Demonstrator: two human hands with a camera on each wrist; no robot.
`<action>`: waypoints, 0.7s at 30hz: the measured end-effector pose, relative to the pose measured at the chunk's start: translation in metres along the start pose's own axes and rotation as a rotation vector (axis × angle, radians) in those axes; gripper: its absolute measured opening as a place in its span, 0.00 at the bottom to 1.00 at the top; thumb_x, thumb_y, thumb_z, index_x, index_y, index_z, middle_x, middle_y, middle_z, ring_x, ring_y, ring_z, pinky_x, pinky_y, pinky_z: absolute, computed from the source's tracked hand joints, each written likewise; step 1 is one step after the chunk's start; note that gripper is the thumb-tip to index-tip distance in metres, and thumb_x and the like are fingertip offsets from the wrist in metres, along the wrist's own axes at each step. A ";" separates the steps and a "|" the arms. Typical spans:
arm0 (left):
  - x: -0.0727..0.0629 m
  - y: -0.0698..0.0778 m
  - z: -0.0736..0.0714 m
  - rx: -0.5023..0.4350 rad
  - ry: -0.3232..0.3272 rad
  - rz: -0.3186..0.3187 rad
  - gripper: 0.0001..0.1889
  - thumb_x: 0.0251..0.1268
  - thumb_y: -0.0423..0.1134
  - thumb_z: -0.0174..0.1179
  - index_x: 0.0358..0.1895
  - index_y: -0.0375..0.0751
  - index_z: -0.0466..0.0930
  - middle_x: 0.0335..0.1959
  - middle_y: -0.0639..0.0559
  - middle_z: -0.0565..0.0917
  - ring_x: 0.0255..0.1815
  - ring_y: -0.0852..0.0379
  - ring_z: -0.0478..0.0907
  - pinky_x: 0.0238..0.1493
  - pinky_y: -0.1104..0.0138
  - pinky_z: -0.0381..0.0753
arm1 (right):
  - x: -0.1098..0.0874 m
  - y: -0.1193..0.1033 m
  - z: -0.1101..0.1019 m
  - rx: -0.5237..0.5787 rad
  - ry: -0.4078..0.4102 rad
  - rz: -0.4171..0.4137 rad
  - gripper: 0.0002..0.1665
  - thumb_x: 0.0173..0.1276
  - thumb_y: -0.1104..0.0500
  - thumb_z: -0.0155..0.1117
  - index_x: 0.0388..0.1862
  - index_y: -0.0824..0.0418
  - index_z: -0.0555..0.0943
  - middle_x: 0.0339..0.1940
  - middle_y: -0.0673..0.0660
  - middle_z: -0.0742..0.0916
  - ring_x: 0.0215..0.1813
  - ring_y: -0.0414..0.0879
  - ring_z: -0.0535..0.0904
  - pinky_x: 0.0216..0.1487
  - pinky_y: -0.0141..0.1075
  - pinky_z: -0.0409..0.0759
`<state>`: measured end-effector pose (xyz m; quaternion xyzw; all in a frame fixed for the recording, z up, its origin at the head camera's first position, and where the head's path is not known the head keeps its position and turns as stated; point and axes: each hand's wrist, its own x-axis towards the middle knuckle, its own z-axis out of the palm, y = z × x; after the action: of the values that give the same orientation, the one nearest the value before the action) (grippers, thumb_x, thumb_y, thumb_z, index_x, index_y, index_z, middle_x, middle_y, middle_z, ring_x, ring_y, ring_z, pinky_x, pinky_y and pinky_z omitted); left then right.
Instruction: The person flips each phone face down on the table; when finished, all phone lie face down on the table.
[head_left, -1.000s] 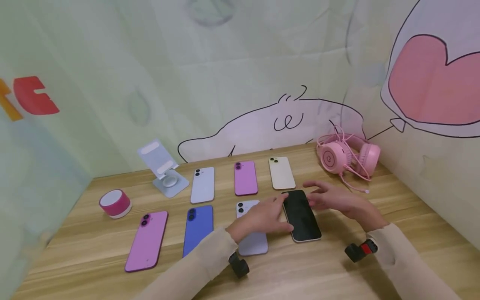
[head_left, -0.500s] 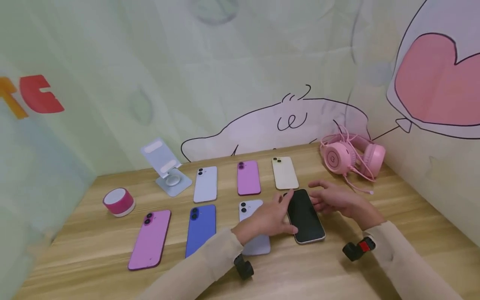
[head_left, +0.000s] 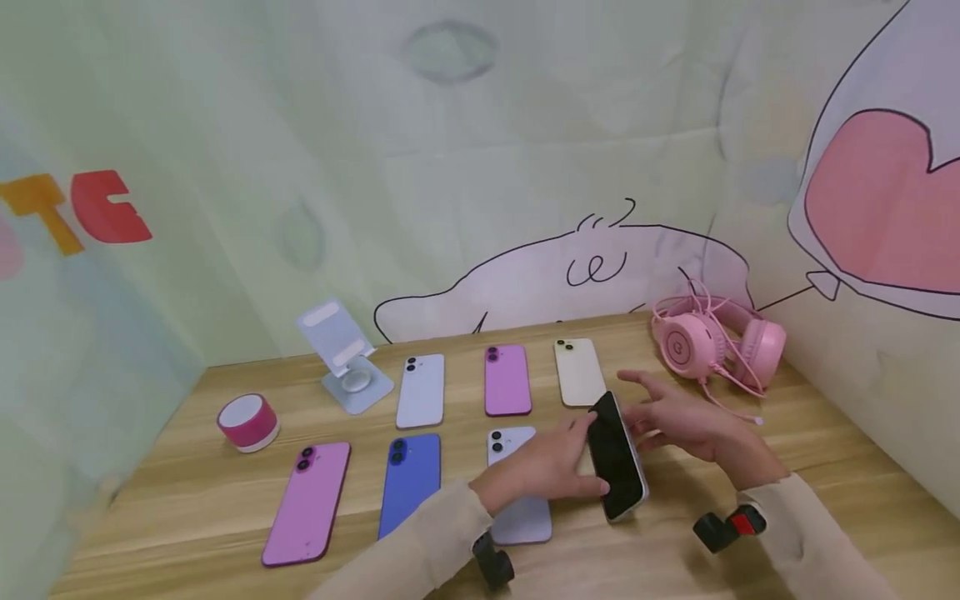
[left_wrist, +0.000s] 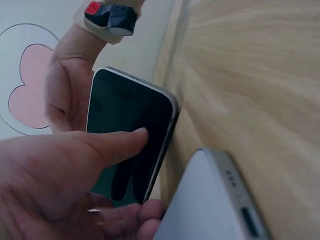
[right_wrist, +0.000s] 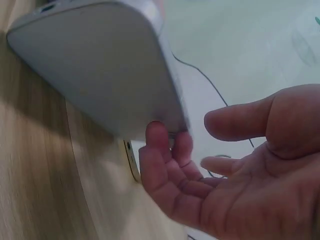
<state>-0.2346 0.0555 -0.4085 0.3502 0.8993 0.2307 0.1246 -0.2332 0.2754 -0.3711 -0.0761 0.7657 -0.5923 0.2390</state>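
A smartphone (head_left: 617, 460) with a black screen is tilted off the table, its right edge raised and its screen turned leftward. My left hand (head_left: 542, 468) holds its left side; in the left wrist view the thumb (left_wrist: 120, 146) lies across the screen and other fingers are at the lower edge. At the opposite side, my right hand (head_left: 678, 423) touches the phone with bent fingertips against its pale back (right_wrist: 95, 70), thumb spread apart. Beneath my left wrist lies a pale lavender phone (head_left: 525, 525), back up and partly hidden.
Other phones lie back up: cream (head_left: 579, 373), pink (head_left: 507, 381), light blue (head_left: 421, 392), blue (head_left: 408, 483) and another pink one (head_left: 307, 504). A folding stand (head_left: 337, 337), a pink-and-white round device (head_left: 248, 423) and pink headphones (head_left: 693, 343) stand behind. Fabric walls (head_left: 300, 150) border the table.
The phone lay flat on the table earlier; its right edge has now risen and its screen has turned leftward. Both hands stay at its sides. The head view has shifted slightly.
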 end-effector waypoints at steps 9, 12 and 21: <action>0.004 -0.001 -0.021 -0.385 -0.041 -0.054 0.42 0.76 0.60 0.50 0.80 0.38 0.45 0.31 0.52 0.82 0.23 0.59 0.81 0.25 0.68 0.74 | 0.005 -0.002 0.010 0.046 -0.010 -0.060 0.46 0.76 0.65 0.51 0.82 0.58 0.36 0.50 0.68 0.80 0.49 0.51 0.79 0.55 0.52 0.79; 0.003 0.000 -0.026 -0.380 -0.056 -0.064 0.43 0.75 0.59 0.52 0.80 0.39 0.44 0.30 0.53 0.83 0.24 0.57 0.82 0.25 0.68 0.74 | 0.006 -0.002 0.012 0.054 -0.035 -0.068 0.46 0.76 0.67 0.50 0.82 0.60 0.35 0.48 0.64 0.81 0.49 0.51 0.80 0.56 0.54 0.78; -0.001 -0.003 -0.034 -0.481 -0.105 -0.115 0.49 0.69 0.46 0.64 0.81 0.36 0.39 0.32 0.51 0.86 0.27 0.49 0.85 0.35 0.68 0.75 | 0.011 0.009 0.011 0.073 -0.076 -0.022 0.49 0.72 0.70 0.51 0.81 0.61 0.34 0.56 0.72 0.77 0.53 0.57 0.82 0.58 0.54 0.77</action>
<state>-0.2491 0.0414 -0.3805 0.2704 0.8292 0.4121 0.2635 -0.2358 0.2639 -0.3848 -0.0978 0.7330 -0.6192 0.2640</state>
